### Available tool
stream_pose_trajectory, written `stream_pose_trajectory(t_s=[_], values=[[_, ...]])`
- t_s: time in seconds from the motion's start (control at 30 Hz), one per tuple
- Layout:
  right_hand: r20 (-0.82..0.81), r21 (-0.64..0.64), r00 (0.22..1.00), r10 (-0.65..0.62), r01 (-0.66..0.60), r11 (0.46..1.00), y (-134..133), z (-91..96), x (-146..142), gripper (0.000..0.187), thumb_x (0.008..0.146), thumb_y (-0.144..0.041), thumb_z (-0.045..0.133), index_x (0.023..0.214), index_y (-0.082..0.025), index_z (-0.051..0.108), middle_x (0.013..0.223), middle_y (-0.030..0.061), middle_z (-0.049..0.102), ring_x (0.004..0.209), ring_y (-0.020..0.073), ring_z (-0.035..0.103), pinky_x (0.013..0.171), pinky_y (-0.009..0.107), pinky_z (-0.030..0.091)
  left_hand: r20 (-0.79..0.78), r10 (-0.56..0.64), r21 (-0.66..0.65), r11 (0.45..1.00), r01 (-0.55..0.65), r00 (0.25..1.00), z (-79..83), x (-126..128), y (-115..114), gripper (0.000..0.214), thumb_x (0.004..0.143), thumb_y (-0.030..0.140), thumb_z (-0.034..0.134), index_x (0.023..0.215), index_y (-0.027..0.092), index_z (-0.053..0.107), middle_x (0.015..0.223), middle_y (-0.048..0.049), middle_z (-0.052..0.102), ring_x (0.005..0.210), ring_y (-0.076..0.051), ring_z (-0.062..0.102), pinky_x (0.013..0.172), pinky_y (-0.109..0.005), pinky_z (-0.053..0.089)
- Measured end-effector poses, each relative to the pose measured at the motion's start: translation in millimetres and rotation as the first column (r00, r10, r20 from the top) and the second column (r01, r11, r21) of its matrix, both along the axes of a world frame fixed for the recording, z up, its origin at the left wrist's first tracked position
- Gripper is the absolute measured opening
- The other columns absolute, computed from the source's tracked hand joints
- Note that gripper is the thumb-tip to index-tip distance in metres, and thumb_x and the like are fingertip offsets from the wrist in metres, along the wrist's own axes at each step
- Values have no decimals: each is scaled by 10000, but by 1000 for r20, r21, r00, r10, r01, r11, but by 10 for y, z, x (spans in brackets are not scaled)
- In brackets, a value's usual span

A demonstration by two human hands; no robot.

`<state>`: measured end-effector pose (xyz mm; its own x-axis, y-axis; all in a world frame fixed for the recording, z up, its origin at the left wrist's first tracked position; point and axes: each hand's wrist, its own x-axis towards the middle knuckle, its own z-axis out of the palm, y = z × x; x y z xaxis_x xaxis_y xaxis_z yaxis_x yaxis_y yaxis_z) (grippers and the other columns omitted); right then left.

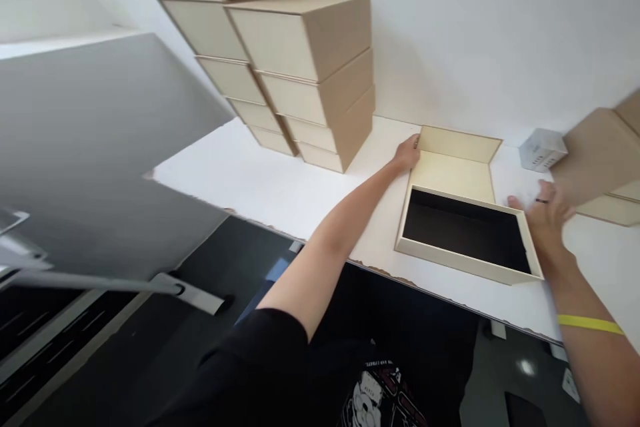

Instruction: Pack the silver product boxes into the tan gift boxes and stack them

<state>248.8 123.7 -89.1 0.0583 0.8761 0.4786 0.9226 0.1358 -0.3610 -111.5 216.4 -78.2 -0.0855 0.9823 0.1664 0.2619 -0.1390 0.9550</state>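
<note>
An open cream box (pixel 453 255) with a black inside lies on the white table (pixel 260 180). Its hinged lid (pixel 457 167) is folded back toward the wall. My left hand (pixel 407 152) grips the lid's far left corner. My right hand (pixel 543 210) hovers with spread fingers at the box's right rear corner, blurred, holding nothing; a dark ring sits on one finger and a yellow band on the wrist.
Two stacks of closed tan boxes (pixel 305 73) stand against the wall at the left. A small white box (pixel 543 149) and flat tan cardboard pieces (pixel 600 167) lie at the right. A grey panel (pixel 90 147) and metal bar (pixel 100 280) are at the left.
</note>
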Motion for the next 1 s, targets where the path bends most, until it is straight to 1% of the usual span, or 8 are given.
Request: stream_pose_trajectory(t_s=[0.07, 0.2, 0.3, 0.47, 0.7, 0.8, 0.93, 1.0], values=[[53, -59, 999, 5, -2, 998, -15, 13, -10, 680, 946, -709, 297, 1337, -253, 617, 1434, 248, 541, 1359, 406, 478, 1163, 660, 263, -20, -25, 31, 999, 25, 999, -10, -6, 32, 367, 1021, 399, 660, 1326, 195, 639, 1375, -115, 643, 1183, -246, 667, 1016, -473, 594], [142, -80, 989, -47, 59, 995, -25, 33, -20, 631, 997, -600, 356, 1414, -169, 553, 1558, 221, 422, 1393, 354, 410, 1195, 597, 236, -42, -51, 64, 996, 54, 998, -51, -30, 117, 380, 1019, 402, 663, 1334, 193, 635, 1376, -116, 642, 1193, -252, 664, 1023, -482, 590], [181, -141, 983, -33, 59, 988, -41, 40, -32, 526, 1037, -539, 344, 1314, -193, 627, 1461, 180, 527, 1347, 318, 449, 1175, 558, 271, -56, -45, 77, 996, 49, 997, -88, -40, 155, 349, 1021, 398, 660, 1307, 197, 649, 1334, -108, 663, 1168, -240, 672, 1018, -469, 590], [200, -180, 979, -29, 66, 982, -68, 60, -50, 530, 1041, -526, 343, 1295, -197, 671, 1466, 162, 566, 1355, 321, 473, 1190, 550, 264, -71, 5, 100, 995, 3, 997, -141, -57, 150, 309, 1007, 374, 686, 1232, 163, 665, 1209, -87, 700, 1063, -214, 697, 958, -439, 609], [186, -195, 981, -51, 88, 977, -79, 70, -42, 506, 1032, -511, 356, 1253, -215, 700, 1427, 162, 614, 1338, 348, 513, 1183, 585, 297, -71, 40, 123, 992, -31, 997, -170, -83, 160, 301, 1011, 372, 682, 1217, 153, 666, 1191, -83, 702, 1034, -205, 703, 925, -418, 620], [191, -193, 979, -69, 107, 975, -82, 68, -41, 424, 1044, -469, 411, 1245, -239, 704, 1429, 155, 616, 1358, 340, 514, 1201, 573, 313, -104, 45, 110, 993, -34, 994, -176, -55, 190, 305, 1013, 378, 678, 1221, 155, 665, 1196, -84, 701, 1032, -205, 702, 925, -418, 619], [213, -203, 970, -121, 165, 965, -53, 52, -36, 282, 1052, -398, 546, 1232, -245, 699, 1424, 114, 612, 1380, 280, 518, 1233, 567, 340, -155, 45, 88, 996, -32, 987, -183, -31, 248, 312, 1015, 389, 673, 1230, 162, 667, 1221, -90, 697, 1051, -209, 699, 934, -423, 617], [230, -208, 966, -122, 171, 963, -36, 43, -30, 282, 1042, -403, 596, 1250, -238, 690, 1437, 100, 599, 1386, 262, 519, 1228, 560, 370, -170, 43, 81, 996, -29, 985, -177, -38, 281, 324, 1015, 390, 674, 1245, 163, 663, 1241, -94, 692, 1068, -214, 698, 940, -429, 618]])
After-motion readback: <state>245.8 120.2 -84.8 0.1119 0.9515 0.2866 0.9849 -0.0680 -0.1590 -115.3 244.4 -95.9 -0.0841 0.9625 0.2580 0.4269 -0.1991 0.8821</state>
